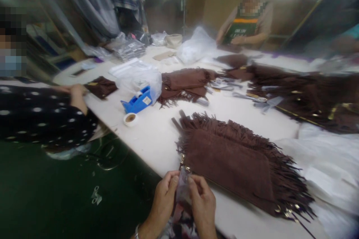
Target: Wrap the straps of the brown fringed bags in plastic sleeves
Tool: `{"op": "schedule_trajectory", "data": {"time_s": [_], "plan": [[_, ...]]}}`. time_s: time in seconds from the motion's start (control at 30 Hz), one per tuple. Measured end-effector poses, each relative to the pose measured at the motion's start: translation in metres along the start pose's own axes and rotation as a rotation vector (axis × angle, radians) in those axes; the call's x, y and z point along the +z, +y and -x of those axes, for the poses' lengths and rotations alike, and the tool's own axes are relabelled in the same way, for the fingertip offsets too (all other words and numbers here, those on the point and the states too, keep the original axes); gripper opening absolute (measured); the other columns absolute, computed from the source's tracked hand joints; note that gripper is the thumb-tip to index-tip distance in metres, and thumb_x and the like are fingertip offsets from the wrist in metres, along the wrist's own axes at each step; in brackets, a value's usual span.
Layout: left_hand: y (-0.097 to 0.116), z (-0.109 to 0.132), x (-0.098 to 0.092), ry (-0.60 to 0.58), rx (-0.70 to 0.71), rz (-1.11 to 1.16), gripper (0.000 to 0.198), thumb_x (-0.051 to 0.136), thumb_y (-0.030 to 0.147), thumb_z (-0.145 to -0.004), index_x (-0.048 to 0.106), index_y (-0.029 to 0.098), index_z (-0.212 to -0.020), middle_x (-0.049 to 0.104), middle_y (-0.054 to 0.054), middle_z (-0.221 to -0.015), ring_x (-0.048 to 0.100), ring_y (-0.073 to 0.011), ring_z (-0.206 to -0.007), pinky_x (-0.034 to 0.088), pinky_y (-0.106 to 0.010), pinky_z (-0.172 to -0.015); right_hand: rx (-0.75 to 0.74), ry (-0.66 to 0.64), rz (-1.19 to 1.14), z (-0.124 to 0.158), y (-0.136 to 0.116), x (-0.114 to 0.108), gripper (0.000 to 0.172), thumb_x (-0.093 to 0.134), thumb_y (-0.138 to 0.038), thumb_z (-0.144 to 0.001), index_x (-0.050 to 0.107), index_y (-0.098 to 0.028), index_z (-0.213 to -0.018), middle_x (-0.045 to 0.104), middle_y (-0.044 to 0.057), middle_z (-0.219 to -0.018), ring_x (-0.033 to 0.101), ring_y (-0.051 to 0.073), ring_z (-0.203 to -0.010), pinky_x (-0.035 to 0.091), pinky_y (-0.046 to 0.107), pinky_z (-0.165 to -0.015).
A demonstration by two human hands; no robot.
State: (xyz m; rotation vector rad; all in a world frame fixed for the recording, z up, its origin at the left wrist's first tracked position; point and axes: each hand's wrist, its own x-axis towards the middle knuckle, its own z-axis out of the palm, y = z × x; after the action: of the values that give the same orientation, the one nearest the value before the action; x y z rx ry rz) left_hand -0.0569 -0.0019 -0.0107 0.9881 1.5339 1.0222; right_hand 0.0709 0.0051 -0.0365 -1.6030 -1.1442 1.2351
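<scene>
My left hand [164, 198] and my right hand [203, 201] meet at the near edge of the white table [151, 138]. Both pinch a small clear plastic wrap [183, 188] between thumb and fingers. It sits at the near corner of a brown fringed suede bag [232, 160], by its gold hardware [185, 164]. The bag lies flat on the table just beyond my hands, fringe spreading to the right.
A blue tape dispenser [138, 101] and a tape roll [130, 119] stand mid-left. More brown fringed bags [186, 84] and clear plastic bags [196, 46] lie further back. A person in a dotted sleeve [45, 117] works at left; another person [246, 22] stands at the far end.
</scene>
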Motion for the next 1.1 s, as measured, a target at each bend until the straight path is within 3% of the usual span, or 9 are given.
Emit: {"op": "schedule_trajectory", "data": {"time_s": [0.13, 0.33, 0.57, 0.73, 0.93, 1.1], "plan": [[0.0, -0.001, 0.002, -0.043, 0.008, 0.062, 0.033, 0.048, 0.04, -0.091, 0.066, 0.017, -0.107, 0.072, -0.006, -0.095, 0.065, -0.0219, -0.083, 0.049, -0.03, -0.078, 0.026, -0.031, -0.01, -0.001, -0.005, 0.0, 0.034, 0.057, -0.052, -0.081, 0.067, -0.02, -0.085, 0.069, 0.001, -0.079, 0.061, 0.019, -0.073, 0.045, 0.024, -0.067], [-0.001, -0.012, 0.004, -0.012, -0.033, 0.189, 0.035, 0.052, 0.04, -0.088, 0.068, 0.015, -0.107, 0.072, -0.009, -0.1, 0.065, -0.0247, -0.095, 0.048, -0.032, -0.085, 0.095, 0.034, -0.085, 0.001, -0.009, 0.004, 0.039, 0.059, -0.057, -0.076, 0.066, -0.019, -0.08, 0.062, -0.001, -0.063, 0.053, 0.015, -0.056, 0.041, 0.022, -0.053], [-0.008, -0.013, 0.009, 0.071, -0.129, 0.301, 0.036, 0.066, 0.05, -0.075, 0.064, 0.015, -0.086, 0.07, -0.005, -0.074, 0.063, -0.0193, -0.067, 0.046, -0.026, -0.061, 0.074, 0.091, -0.089, -0.001, -0.004, 0.011, 0.04, 0.059, -0.058, -0.075, 0.064, -0.019, -0.074, 0.058, -0.002, -0.056, 0.05, 0.015, -0.051, 0.038, 0.022, -0.048], [-0.006, -0.02, 0.018, 0.108, -0.135, 0.319, 0.039, 0.071, 0.051, -0.068, 0.061, 0.015, -0.079, 0.066, -0.003, -0.066, 0.059, -0.0176, -0.06, 0.042, -0.025, -0.055, 0.037, 0.165, -0.044, -0.005, 0.0, 0.014, 0.042, 0.055, -0.06, -0.077, 0.064, -0.019, -0.078, 0.059, -0.002, -0.057, 0.053, 0.016, -0.052, 0.041, 0.024, -0.051], [-0.007, -0.027, 0.033, 0.153, -0.11, 0.327, 0.031, 0.069, 0.044, -0.07, 0.058, 0.015, -0.076, 0.065, -0.003, -0.066, 0.057, -0.016, -0.061, 0.042, -0.024, -0.057, -0.052, 0.283, -0.021, -0.002, -0.01, 0.018, 0.043, 0.049, -0.061, -0.082, 0.063, -0.021, -0.079, 0.068, 0.002, -0.07, 0.062, 0.019, -0.064, 0.045, 0.025, -0.061], [-0.006, -0.026, 0.035, 0.145, -0.039, 0.293, 0.027, 0.068, 0.041, -0.073, 0.057, 0.017, -0.077, 0.063, -0.001, -0.066, 0.056, -0.0155, -0.061, 0.042, -0.024, -0.057, -0.109, 0.259, 0.066, 0.001, -0.014, 0.016, 0.042, 0.048, -0.063, -0.081, 0.062, -0.023, -0.08, 0.07, 0.002, -0.075, 0.064, 0.021, -0.068, 0.045, 0.027, -0.065]]}}
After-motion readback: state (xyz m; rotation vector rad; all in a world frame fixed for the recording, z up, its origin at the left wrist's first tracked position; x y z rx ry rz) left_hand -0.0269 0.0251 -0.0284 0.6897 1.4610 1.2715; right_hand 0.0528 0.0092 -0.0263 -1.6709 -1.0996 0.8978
